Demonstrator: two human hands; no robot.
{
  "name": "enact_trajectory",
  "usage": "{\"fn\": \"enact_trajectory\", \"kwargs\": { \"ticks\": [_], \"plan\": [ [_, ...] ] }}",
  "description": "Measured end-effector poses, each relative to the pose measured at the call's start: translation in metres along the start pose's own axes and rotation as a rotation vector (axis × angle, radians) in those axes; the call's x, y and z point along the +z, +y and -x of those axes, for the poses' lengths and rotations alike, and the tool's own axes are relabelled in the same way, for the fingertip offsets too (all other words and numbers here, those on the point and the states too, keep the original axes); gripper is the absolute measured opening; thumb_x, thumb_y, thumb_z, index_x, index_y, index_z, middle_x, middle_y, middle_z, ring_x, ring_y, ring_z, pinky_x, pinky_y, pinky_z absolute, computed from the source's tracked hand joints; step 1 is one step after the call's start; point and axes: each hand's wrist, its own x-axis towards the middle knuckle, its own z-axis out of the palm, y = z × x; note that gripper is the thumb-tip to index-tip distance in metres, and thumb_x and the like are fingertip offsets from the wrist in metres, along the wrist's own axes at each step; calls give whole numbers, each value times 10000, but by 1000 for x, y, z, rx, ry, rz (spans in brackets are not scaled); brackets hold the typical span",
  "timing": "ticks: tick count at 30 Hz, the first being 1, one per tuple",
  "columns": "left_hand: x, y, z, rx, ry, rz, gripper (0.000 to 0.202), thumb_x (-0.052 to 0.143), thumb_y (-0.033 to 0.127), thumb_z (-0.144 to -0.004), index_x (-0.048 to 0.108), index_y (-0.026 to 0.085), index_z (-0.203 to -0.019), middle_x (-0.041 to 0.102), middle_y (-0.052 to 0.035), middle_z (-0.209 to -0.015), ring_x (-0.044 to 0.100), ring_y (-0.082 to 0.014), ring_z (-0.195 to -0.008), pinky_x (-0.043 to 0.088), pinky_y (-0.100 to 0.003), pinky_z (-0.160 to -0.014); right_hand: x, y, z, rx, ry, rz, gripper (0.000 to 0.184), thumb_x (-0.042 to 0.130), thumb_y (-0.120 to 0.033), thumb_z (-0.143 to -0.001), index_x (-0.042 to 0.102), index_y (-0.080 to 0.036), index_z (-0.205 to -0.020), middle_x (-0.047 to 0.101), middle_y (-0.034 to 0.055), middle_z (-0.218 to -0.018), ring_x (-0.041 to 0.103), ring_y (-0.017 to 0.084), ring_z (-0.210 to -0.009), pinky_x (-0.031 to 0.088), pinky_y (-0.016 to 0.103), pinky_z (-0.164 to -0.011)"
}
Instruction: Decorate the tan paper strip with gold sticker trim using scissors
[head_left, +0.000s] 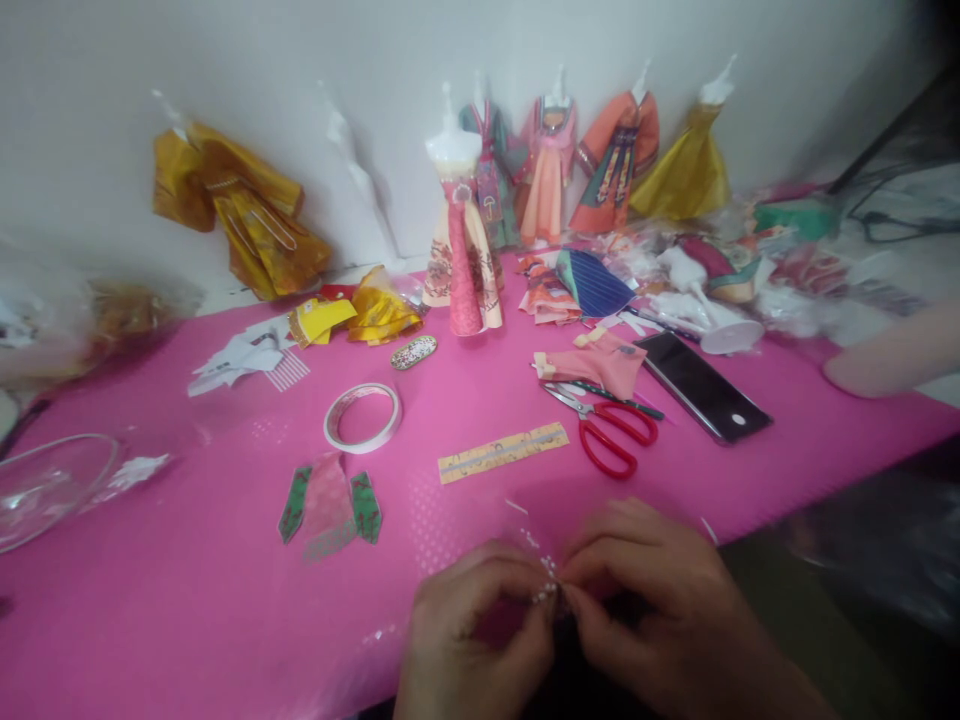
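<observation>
Your left hand and right hand, close together, pinch a strand of small white beads running forward and slightly left.

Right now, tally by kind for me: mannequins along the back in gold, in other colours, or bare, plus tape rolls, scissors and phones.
Gold-dressed mannequins: 2
Mannequins in other colours: 4
Bare mannequin: 1
Tape roll: 1
Scissors: 1
Phone: 1
Total: 10
</observation>
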Motion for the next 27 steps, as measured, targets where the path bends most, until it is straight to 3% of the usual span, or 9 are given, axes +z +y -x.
{"fn": "enact_trajectory", "kwargs": {
  "ticks": [13,27],
  "plan": [
    [-2,1,0,-34,16,12,204,608,15,-744,720,177,-693,757,-6,-671,695,-92,-578,554,-129,-568,-7,-3,-2,11,-14,-31,173,659,-72,-732,721,-217,-800,731,-42,-749,668,132,-719,494,271,-658],
    [-2,3,-2,-34,0,7,217,616,-3,-728,742,173,-708,774,-20,-690,706,-100,-580,554,-126,-572,-3,-2,-1,25,25,9,158,613,-64,-733,678,-206,-705,688,-18,-669,623,140,-630,458,279,-574]
  ]
}}
